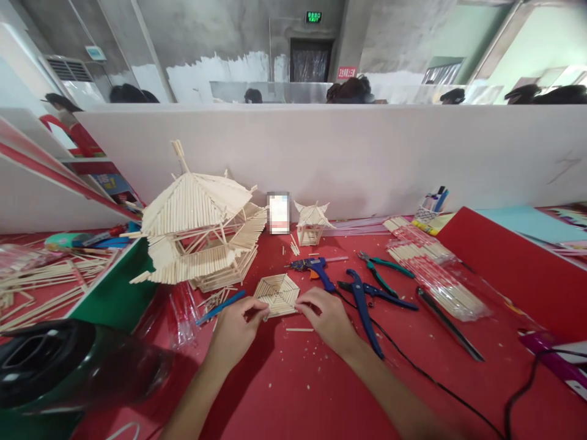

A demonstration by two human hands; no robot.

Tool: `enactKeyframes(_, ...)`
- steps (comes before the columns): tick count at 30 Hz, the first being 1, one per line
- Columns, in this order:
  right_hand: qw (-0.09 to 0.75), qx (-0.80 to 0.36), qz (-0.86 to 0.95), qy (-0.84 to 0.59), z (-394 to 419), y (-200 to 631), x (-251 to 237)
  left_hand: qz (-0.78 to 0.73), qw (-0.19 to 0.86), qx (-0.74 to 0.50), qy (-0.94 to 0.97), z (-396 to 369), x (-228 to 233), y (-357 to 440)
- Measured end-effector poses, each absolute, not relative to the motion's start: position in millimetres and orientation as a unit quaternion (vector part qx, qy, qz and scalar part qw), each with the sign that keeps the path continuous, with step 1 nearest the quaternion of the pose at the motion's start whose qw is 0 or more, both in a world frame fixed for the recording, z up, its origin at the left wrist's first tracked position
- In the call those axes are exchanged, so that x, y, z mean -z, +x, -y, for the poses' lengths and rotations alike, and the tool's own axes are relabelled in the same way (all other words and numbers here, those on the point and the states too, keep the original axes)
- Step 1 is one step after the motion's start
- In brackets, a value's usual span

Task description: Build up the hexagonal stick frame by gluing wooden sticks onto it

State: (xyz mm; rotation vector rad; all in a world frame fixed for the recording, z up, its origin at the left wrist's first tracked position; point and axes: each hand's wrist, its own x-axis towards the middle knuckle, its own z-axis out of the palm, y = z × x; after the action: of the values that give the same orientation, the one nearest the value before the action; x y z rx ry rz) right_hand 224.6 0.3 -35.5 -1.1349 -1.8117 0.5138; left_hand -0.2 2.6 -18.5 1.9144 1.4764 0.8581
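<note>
A flat, many-sided panel of thin wooden sticks point(277, 289), patterned like a spider's web, lies on the red tabletop between my hands. My left hand point(238, 321) pinches its near left corner, thumb and forefinger closed. On the right edge, the fingers of my right hand point(328, 315) are closed in a similar pinch. One loose stick point(299, 330) lies just in front of the panel. Beyond my right hand rests a blue glue gun point(316, 269) with a clear glue stick in its back. Beside my left hand is a blue pen-like tool point(221, 307).
A large stick pavilion point(197, 226) stands at back left, a small one point(312, 223) at centre back. Blue cutters point(362, 311), green-handled pliers point(385, 269) and bagged sticks point(440, 275) lie right. A dark bottle point(82, 366) occupies the near left; a black cable point(413, 366) crosses right.
</note>
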Motion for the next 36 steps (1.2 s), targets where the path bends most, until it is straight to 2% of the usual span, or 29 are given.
enactKeyframes(7, 0.371, -0.23, 0.757, -0.486, -1, 230, 43, -0.512, 0.21, -0.265, 0.789, -5, 13, -11)
enactKeyframes(13, 0.329, -0.224, 0.772, -0.495, 2, 228, 48, -0.489, 0.207, -0.239, 0.813, -5, 9, -8)
enactKeyframes(29, 0.319, -0.233, 0.779, -0.487, 2, 230, 55, -0.493, 0.177, -0.178, 0.833, -2, 8, -8)
enactKeyframes(36, 0.311, -0.231, 0.781, -0.49, 2, 230, 54, -0.503, 0.12, -0.148, 0.843, 3, 8, 1)
